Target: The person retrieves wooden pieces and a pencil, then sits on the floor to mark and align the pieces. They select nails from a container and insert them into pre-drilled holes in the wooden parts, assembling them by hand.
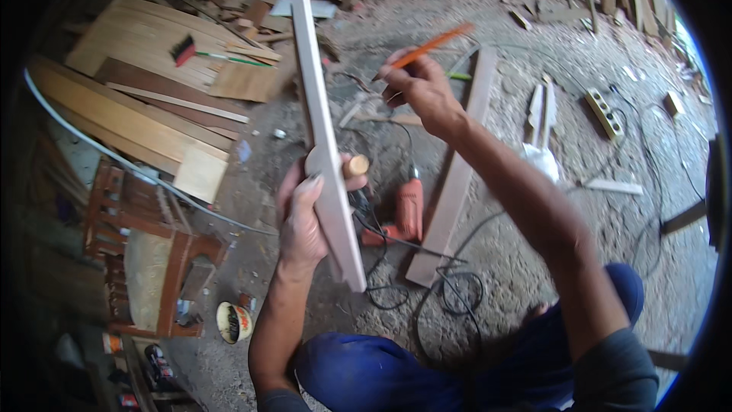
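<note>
My left hand [302, 221] is wrapped around a long, pale squared wooden bar [323, 126], held up off the floor and slightly tilted. A short round piece of wood with a light end [356, 166] shows beside the bar at my fingers; whether it is fixed to the bar I cannot tell. To the right of the bar's upper half, my right hand [428, 95] grips an orange pencil [438, 41], its dark tip toward the bar and apart from it. Beneath both hands a red power drill [409, 208] lies on the floor, beside a long wooden plank [456, 164].
Loops of black cable [462, 294] lie before my knees. On the right are a power strip [605, 114] and thin wooden pieces [542, 111]. Stacked boards [145, 38] with a red-bristled brush [183, 50], a brown wooden frame [179, 282] and a small tub [233, 322] are on the left.
</note>
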A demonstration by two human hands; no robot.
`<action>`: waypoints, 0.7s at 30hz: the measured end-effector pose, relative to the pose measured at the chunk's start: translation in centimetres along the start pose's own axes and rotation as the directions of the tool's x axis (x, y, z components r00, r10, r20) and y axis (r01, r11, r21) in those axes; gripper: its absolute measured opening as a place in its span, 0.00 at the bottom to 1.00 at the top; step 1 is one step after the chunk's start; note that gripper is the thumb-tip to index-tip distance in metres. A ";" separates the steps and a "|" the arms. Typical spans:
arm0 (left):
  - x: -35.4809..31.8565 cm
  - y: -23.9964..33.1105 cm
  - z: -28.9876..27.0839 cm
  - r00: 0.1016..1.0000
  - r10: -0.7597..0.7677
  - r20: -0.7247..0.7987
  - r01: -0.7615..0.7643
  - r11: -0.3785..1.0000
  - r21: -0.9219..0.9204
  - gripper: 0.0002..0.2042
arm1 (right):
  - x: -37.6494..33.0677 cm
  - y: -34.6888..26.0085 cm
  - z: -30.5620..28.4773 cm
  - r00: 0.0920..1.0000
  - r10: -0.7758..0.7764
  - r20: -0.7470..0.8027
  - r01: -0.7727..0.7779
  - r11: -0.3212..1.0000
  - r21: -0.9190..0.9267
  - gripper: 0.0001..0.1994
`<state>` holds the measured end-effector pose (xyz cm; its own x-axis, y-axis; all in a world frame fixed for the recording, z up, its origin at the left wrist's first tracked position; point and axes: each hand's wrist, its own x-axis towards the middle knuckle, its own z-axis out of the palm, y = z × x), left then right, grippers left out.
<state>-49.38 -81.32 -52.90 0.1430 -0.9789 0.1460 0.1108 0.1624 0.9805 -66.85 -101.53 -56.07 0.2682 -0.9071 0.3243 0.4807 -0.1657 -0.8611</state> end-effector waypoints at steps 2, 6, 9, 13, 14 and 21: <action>3.8 1.7 3.3 0.999 0.002 -0.032 -0.003 1.000 -0.018 0.24 | -0.6 -3.0 0.7 0.987 -0.129 -0.097 0.149 0.956 0.252 0.11; 6.5 3.0 9.4 1.000 0.006 -0.009 -0.006 1.000 0.028 0.22 | -8.3 -4.8 1.3 0.946 -0.149 -0.287 0.279 0.824 0.493 0.10; 6.7 3.1 13.0 1.000 -0.025 0.009 0.024 0.995 0.092 0.20 | -10.1 -5.3 -0.5 0.938 -0.077 -0.338 0.272 0.769 0.579 0.08; 7.1 3.2 16.3 1.000 -0.019 -0.018 0.022 0.985 0.170 0.20 | -10.4 -6.2 -2.1 0.923 -0.073 -0.377 0.304 0.740 0.600 0.06; 7.0 2.9 17.1 0.999 0.007 -0.032 -0.002 0.986 0.164 0.20 | -10.7 -6.4 -2.3 0.927 -0.072 -0.369 0.294 0.752 0.590 0.07; 7.0 3.2 18.9 0.996 0.042 0.077 -0.055 0.983 0.174 0.17 | -11.7 -8.2 -4.1 0.889 -0.112 -0.444 0.369 0.750 0.549 0.07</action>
<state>-66.57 -90.00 -46.26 0.0712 -0.9778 0.1968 -0.0695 0.1920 0.9789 -77.37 -91.16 -54.45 -0.1860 -0.9596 0.2109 0.9177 -0.2464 -0.3116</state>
